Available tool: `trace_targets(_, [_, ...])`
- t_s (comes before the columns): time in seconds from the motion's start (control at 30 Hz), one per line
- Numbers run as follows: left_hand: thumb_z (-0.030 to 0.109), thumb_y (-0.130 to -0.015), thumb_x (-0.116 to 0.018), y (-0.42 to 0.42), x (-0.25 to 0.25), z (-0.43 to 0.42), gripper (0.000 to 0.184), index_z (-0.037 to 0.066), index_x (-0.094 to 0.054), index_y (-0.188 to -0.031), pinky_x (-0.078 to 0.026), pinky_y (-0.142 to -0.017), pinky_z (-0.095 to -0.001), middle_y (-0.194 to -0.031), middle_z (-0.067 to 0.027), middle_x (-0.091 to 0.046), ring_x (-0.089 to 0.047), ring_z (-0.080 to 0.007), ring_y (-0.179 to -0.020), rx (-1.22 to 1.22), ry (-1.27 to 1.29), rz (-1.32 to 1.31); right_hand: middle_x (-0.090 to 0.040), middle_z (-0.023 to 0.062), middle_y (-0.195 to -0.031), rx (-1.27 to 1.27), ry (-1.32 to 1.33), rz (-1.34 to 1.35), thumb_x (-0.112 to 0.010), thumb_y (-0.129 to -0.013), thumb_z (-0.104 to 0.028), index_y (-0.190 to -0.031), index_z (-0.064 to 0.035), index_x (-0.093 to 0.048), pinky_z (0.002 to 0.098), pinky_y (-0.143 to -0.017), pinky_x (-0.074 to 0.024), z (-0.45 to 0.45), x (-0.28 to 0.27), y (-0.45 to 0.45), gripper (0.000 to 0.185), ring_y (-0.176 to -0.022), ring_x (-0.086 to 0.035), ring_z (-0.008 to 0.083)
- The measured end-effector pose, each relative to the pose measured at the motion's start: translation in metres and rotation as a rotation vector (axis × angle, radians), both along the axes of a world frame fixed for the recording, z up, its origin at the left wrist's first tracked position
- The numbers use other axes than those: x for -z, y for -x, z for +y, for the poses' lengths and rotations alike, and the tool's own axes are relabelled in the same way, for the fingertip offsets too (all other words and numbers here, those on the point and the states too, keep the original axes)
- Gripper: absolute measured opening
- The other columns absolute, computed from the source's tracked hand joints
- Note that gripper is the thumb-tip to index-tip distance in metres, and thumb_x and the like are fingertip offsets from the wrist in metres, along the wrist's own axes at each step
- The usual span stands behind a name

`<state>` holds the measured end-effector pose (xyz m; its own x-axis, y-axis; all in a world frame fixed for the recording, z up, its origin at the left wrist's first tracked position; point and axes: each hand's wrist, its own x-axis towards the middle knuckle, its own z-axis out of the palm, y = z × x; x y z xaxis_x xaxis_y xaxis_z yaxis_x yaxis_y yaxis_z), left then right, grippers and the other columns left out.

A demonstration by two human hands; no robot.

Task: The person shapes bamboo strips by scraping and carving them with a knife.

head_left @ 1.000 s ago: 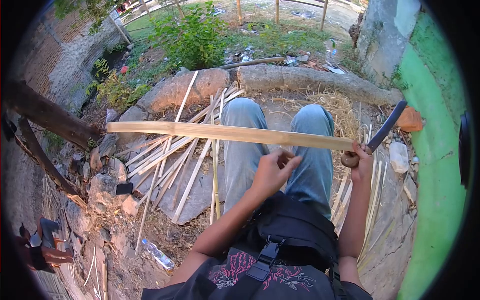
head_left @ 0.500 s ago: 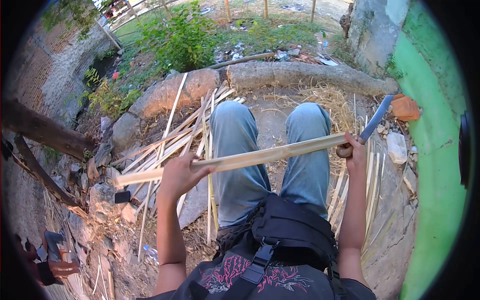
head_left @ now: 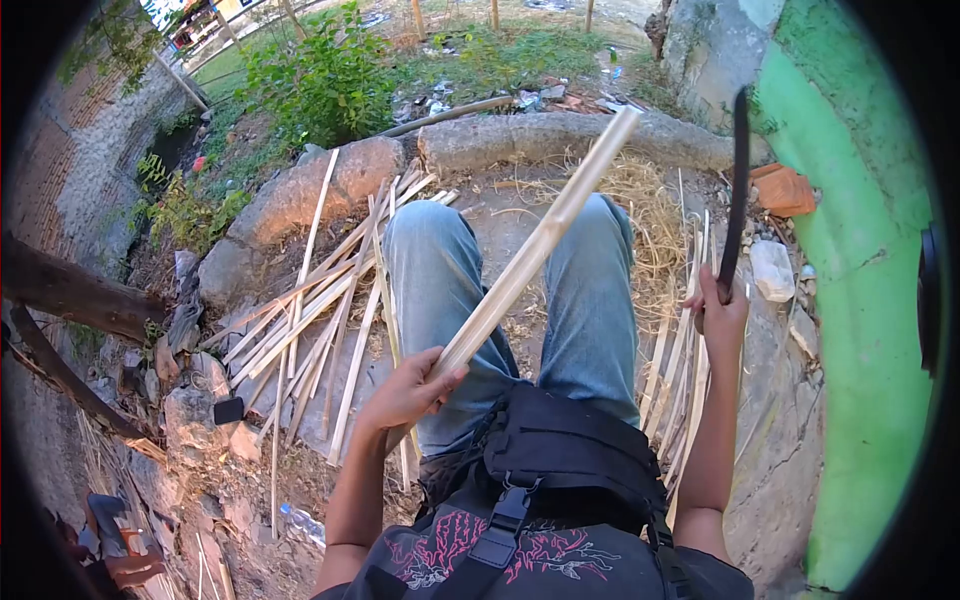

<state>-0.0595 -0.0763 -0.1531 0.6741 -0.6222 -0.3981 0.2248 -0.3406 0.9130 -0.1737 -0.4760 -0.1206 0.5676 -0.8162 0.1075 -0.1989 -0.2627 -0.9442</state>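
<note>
Since the earlier frame the broad pale strip point(head_left: 522, 265) has swung from lying nearly level across the thighs to slanting up towards one o'clock, its far end now free of the right hand point(head_left: 725, 315), while the long dark blade point(head_left: 738, 190) has turned from about one o'clock to nearly twelve. The left hand point(head_left: 410, 390) has closed round the strip's lower end, and the strip rises across the space between the knees point(head_left: 430, 250), well apart from the blade. The right hand, at three o'clock, is curled round the blade's handle, most of which its fingers hide. As for progress, many narrower strips point(head_left: 355, 380) already lie crisscrossed on the ground at nine o'clock, beside the left knee, and more thin lengths point(head_left: 697, 395) lie at four o'clock, beyond the right thigh. A tangle of fine shavings point(head_left: 650, 235) at two o'clock suggests a fair amount of cutting and scraping is behind this. The piece in hand looks wider than most of those on the ground and shows no split along its visible length, so it seems unfinished by comparison; how many others remain, I cannot tell.
</note>
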Motion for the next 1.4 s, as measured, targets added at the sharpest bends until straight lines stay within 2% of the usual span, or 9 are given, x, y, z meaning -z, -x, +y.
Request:
trace_targets(0.2, [0.030,-0.091,-0.071,0.004,-0.010,-0.055,0.028,0.004,-0.064,-0.101,-0.040,-0.049,-0.0208,-0.069,0.0038,-0.054,-0.048,-0.0036,-0.055,0.042,-0.007,-0.057,-0.033,-0.0059,-0.059,-0.170,0.305,0.073,-0.075,-0.088,-0.018,-0.115,-0.0019,-0.062,0.0267,-0.049,-0.0231,0.039,0.009,0.027,0.034,-0.054,-0.027,0.0058])
trace_targets(0.4, [0.021,-0.094,-0.057,0.012,0.011,-0.083,0.017,0.005,-0.061,-0.100,-0.033,-0.054,-0.0206,-0.074,0.0039,-0.050,-0.043,-0.0029,-0.066,0.141,0.121,-0.029,-0.064,0.0071,-0.077,-0.423,0.320,0.084,-0.071,-0.087,-0.005,-0.133,-0.0080,-0.055,0.0258,-0.052,-0.0410,0.077,0.006,0.036,0.049,-0.056,-0.051,0.0081])
trace_targets(0.47, [0.019,-0.096,-0.052,0.013,0.029,-0.088,0.017,0.006,-0.059,-0.102,-0.032,-0.055,-0.0201,-0.077,0.0032,-0.051,-0.043,-0.0022,-0.068,0.163,0.191,0.070,-0.061,0.0081,-0.077,-0.523,0.416,0.035,-0.069,-0.091,-0.019,-0.135,-0.0115,-0.055,0.0296,-0.051,-0.0425,0.082,0.009,0.037,0.047,-0.054,-0.053,0.0138])
trace_targets(0.57, [0.022,-0.097,-0.048,0.010,0.038,-0.090,0.028,-0.002,-0.051,-0.112,-0.046,-0.076,-0.0352,-0.085,-0.0110,-0.058,-0.053,-0.0188,-0.079,0.218,0.088,-0.106,-0.053,0.0068,-0.071,-0.689,0.600,-0.004,-0.064,-0.092,-0.036,-0.135,-0.0200,-0.058,0.0338,-0.049,-0.0436,0.089,0.004,0.033,0.046,-0.052,-0.054,0.0220])
trace_targets(0.8, [0.029,-0.102,-0.045,0.013,0.033,-0.099,0.034,-0.004,-0.053,-0.107,-0.046,-0.078,-0.0399,-0.085,-0.0249,-0.060,-0.058,-0.0305,-0.080,0.224,-0.038,-0.234,-0.046,0.0034,-0.066,-0.853,0.967,0.232,-0.061,-0.094,-0.031,-0.135,-0.0355,-0.057,0.0343,-0.042,-0.0408,0.097,0.009,0.018,0.042,-0.046,-0.049,0.0191])
trace_targets(1.0, [0.028,-0.101,-0.046,0.012,0.031,-0.103,0.034,-0.004,-0.055,-0.100,-0.046,-0.075,-0.0443,-0.086,-0.0284,-0.061,-0.060,-0.0433,-0.082,0.223,-0.107,-0.242,-0.045,0.0030,-0.066,-0.837,1.071,0.152,-0.060,-0.095,-0.033,-0.138,-0.0393,-0.054,0.0329,-0.041,-0.0416,0.069,0.029,0.002,0.044,-0.044,-0.047,0.0161])
trace_targets(1.1, [0.026,-0.099,-0.048,0.013,0.021,-0.102,0.031,-0.004,-0.055,-0.097,-0.045,-0.074,-0.0479,-0.086,-0.0305,-0.060,-0.058,-0.0486,-0.082,0.208,-0.191,-0.290,-0.053,0.0033,-0.065,-0.457,0.993,0.264,-0.057,-0.098,-0.031,-0.142,-0.0374,-0.049,0.0340,-0.046,-0.0468,0.005,0.036,-0.020,0.045,-0.046,-0.050,0.0143])
trace_targets(1.23, [0.024,-0.096,-0.051,0.017,0.028,-0.103,0.029,-0.004,-0.054,-0.096,-0.045,-0.075,-0.0521,-0.086,-0.0317,-0.061,-0.058,-0.0505,-0.084,0.196,-0.197,-0.347,-0.050,0.0093,-0.057,-0.029,0.657,0.202,-0.053,-0.101,-0.029,-0.137,-0.0276,-0.057,0.0343,-0.047,-0.0364,-0.089,0.019,-0.048,0.036,-0.048,-0.042,0.0159])
trace_targets(1.4, [0.023,-0.093,-0.054,0.019,0.026,-0.110,0.026,-0.003,-0.054,-0.095,-0.046,-0.077,-0.0564,-0.084,-0.0320,-0.063,-0.061,-0.0504,-0.084,0.181,-0.375,-0.430,-0.058,0.0074,-0.064,-0.299,0.723,0.006,-0.059,-0.098,-0.024,-0.133,-0.0243,-0.061,0.0325,-0.045,-0.0379,-0.011,0.000,-0.036,0.035,-0.048,-0.047,0.0151])
